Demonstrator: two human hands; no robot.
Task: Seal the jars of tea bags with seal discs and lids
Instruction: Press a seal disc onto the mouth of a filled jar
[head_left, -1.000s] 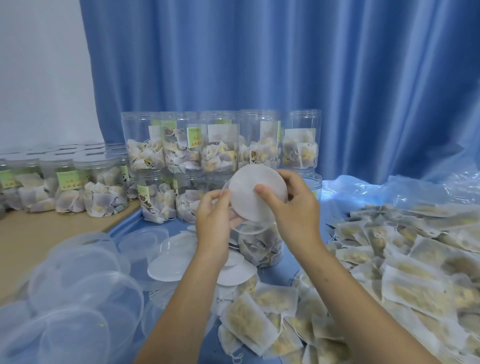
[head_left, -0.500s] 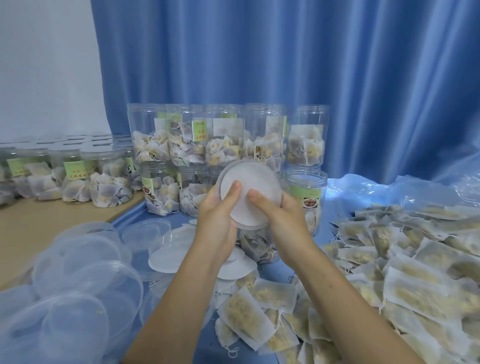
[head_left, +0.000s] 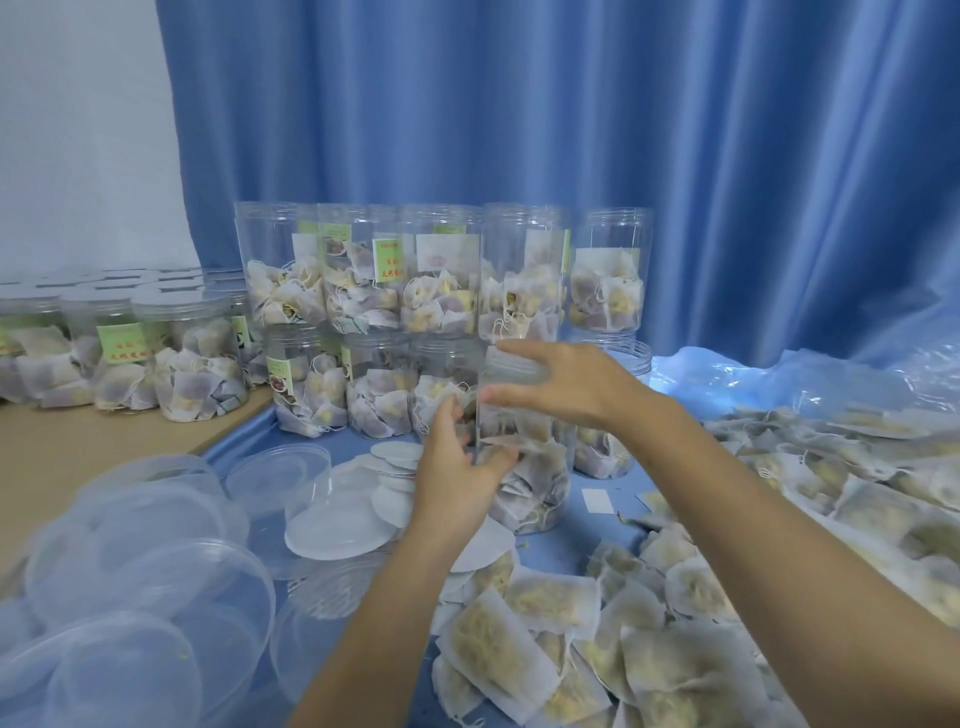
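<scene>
- While steadying the clear jar of tea bags (head_left: 524, 467) near the middle of the desk, best to keep the grip low and the mouth level; a tilted jar will likely cross-thread
- Left hand (head_left: 457, 467) curled against the jar's lower side, fingers wrapped onto its wall; right hand (head_left: 566, 387) at the jar's top, fingers fairly straight and spread, thumb under the rim
- Hard to tell whether a lid sits on the jar; top blurred and see-through; seal disc not visible from here
- Advisable to press flat and even across the top, then turn without squeezing the thin wall
- White seal discs (head_left: 343, 525) lying loose just left of the jar; clear lids (head_left: 145, 566) heaped further left, within easy reach
- Open filled jars (head_left: 441, 270) stacked in two tiers behind; capped jars (head_left: 171, 358) on bare wood at far left
- Loose tea bags (head_left: 701, 597) strewn over the blue sheet (head_left: 587, 535) covering the desk (head_left: 78, 447)
- Blue curtain (head_left: 571, 104) behind; pale wall at upper left
</scene>
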